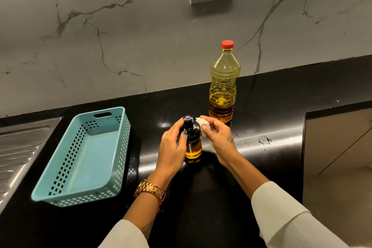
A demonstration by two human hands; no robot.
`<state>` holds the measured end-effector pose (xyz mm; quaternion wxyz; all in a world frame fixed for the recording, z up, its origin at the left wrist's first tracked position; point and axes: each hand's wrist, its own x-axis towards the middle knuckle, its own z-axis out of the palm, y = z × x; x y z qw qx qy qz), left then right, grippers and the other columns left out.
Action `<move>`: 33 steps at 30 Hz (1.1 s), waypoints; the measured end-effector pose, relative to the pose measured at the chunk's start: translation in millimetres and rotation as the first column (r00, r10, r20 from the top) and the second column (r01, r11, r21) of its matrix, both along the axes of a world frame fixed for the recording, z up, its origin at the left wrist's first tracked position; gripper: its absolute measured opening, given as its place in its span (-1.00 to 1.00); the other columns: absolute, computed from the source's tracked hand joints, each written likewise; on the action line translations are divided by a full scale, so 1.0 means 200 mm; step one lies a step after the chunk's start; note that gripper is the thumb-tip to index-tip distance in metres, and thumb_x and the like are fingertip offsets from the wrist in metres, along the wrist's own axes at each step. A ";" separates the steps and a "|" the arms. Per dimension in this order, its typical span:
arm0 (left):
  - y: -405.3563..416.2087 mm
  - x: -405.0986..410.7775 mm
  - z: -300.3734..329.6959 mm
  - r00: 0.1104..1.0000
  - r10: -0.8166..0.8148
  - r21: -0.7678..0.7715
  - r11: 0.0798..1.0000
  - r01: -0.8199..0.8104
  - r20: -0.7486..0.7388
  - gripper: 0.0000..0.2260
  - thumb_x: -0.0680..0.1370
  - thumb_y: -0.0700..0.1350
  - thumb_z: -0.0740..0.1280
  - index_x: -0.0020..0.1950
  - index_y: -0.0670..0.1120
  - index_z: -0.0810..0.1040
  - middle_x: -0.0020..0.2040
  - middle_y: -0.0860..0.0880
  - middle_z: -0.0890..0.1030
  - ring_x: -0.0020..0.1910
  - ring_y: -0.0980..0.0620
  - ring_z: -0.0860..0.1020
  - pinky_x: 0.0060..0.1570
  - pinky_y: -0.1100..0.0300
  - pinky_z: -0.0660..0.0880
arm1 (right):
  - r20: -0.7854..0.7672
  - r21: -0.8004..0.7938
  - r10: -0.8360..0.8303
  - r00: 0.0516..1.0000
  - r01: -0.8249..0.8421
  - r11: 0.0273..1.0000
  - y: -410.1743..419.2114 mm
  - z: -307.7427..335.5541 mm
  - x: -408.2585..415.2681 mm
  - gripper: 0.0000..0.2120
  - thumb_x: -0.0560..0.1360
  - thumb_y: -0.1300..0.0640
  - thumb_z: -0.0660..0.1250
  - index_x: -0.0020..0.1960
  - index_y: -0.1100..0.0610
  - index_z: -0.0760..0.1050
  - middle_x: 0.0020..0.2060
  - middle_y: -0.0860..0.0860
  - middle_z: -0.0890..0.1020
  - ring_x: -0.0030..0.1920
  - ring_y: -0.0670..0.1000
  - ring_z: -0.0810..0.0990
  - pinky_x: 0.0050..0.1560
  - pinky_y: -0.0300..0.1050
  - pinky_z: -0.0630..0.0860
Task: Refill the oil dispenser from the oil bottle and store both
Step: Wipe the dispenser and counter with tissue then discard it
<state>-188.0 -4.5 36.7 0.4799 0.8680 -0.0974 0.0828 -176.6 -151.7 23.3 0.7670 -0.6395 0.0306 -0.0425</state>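
oil dispenser: upright on worktop, left hand grip clamped round it; right hand pinches tissue alongside; basket lies leftward, nearer left hand.

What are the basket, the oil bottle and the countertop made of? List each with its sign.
Basket: matte teal plastic, moulded perforated walls.
Oil bottle: clear ribbed plastic, probably, with a red cap.
Countertop: polished black stone, likely; it mirrors the light.

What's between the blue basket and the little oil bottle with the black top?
In the head view, only the left hand gripping the oil dispenser, plus bare black counter beside the basket.
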 end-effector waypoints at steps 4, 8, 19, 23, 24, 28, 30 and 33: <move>-0.01 -0.01 0.00 1.000 -0.023 0.032 0.999 0.023 -0.004 -0.67 0.62 -0.07 0.15 0.39 0.08 0.35 0.37 0.09 0.41 0.28 0.14 0.32 0.25 0.20 0.26 | 0.065 0.068 0.021 0.998 -0.026 0.997 0.02 0.03 -0.10 -0.74 0.50 0.33 0.28 0.16 0.14 0.48 0.03 0.03 0.64 0.08 -0.07 0.62 0.03 -0.24 0.55; -0.01 -0.01 -0.02 0.999 -0.040 0.028 0.999 0.039 0.005 -0.57 0.53 0.15 0.21 0.37 0.08 0.39 0.34 0.13 0.45 0.29 0.12 0.38 0.24 0.18 0.36 | 0.051 0.030 -0.013 0.999 0.011 0.999 0.02 -0.09 -0.19 -0.73 0.48 0.36 0.30 0.14 0.14 0.47 0.09 0.05 0.62 0.12 -0.04 0.60 0.11 -0.15 0.54; -0.01 0.02 -0.01 1.000 -0.025 -0.065 0.998 0.024 -0.012 -0.67 0.50 0.01 0.35 0.21 -0.10 0.53 0.04 0.05 0.40 0.07 0.10 0.47 0.10 0.01 0.50 | 0.040 -0.115 0.037 0.999 -0.032 0.993 -0.01 0.01 -0.01 -0.74 0.48 0.36 0.28 0.08 0.08 0.52 0.07 0.03 0.63 0.13 -0.05 0.58 0.14 -0.14 0.52; -0.02 0.01 -0.01 1.000 -0.019 -0.075 0.997 0.019 0.008 -0.66 0.51 -0.02 0.35 0.27 -0.04 0.49 0.04 0.04 0.43 0.08 0.07 0.48 0.05 0.15 0.51 | 0.071 -0.001 -0.004 0.997 0.004 1.000 -0.01 0.00 -0.11 -0.71 0.45 0.44 0.29 0.03 0.11 0.51 0.10 -0.02 0.61 0.14 -0.11 0.58 0.04 -0.25 0.54; -0.02 0.01 -0.01 1.000 -0.019 -0.081 0.997 0.020 0.011 -0.62 0.50 -0.02 0.35 0.31 0.01 0.44 0.07 0.05 0.45 0.10 0.10 0.48 0.06 0.21 0.49 | 0.053 0.026 -0.016 0.998 0.015 1.000 -0.01 -0.04 -0.14 -0.71 0.44 0.46 0.29 0.01 0.11 0.52 0.11 -0.02 0.61 0.13 -0.11 0.58 0.02 -0.27 0.54; 0.00 0.03 -0.02 1.000 -0.001 -0.135 0.991 0.000 -0.001 -0.60 0.47 -0.01 0.39 0.29 0.09 0.42 0.19 0.07 0.49 0.19 0.11 0.48 0.17 0.10 0.50 | -0.073 -0.054 -0.030 0.997 0.026 0.998 -0.01 -0.18 -0.16 -0.71 0.44 0.42 0.31 -0.01 0.07 0.55 0.09 0.02 0.63 0.14 -0.02 0.59 0.17 -0.05 0.53; 0.00 0.03 -0.02 1.000 0.014 -0.137 0.990 -0.015 -0.009 -0.64 0.46 0.00 0.40 0.23 0.06 0.46 0.17 0.06 0.52 0.17 0.11 0.49 0.17 0.03 0.50 | -0.109 -0.139 -0.026 0.994 0.011 0.990 -0.01 -0.17 -0.10 -0.72 0.46 0.39 0.30 0.00 0.04 0.55 0.04 0.02 0.64 0.13 -0.01 0.58 0.20 0.02 0.51; -0.01 0.02 -0.02 1.000 0.030 -0.121 0.992 -0.031 -0.008 -0.68 0.47 0.00 0.39 0.20 0.00 0.50 0.14 0.05 0.54 0.15 0.11 0.50 0.15 0.01 0.51 | -0.071 -0.169 -0.005 0.997 -0.007 0.986 0.00 -0.07 -0.02 -0.69 0.49 0.38 0.25 0.00 -0.01 0.54 0.02 0.02 0.63 0.13 0.00 0.58 0.17 0.00 0.53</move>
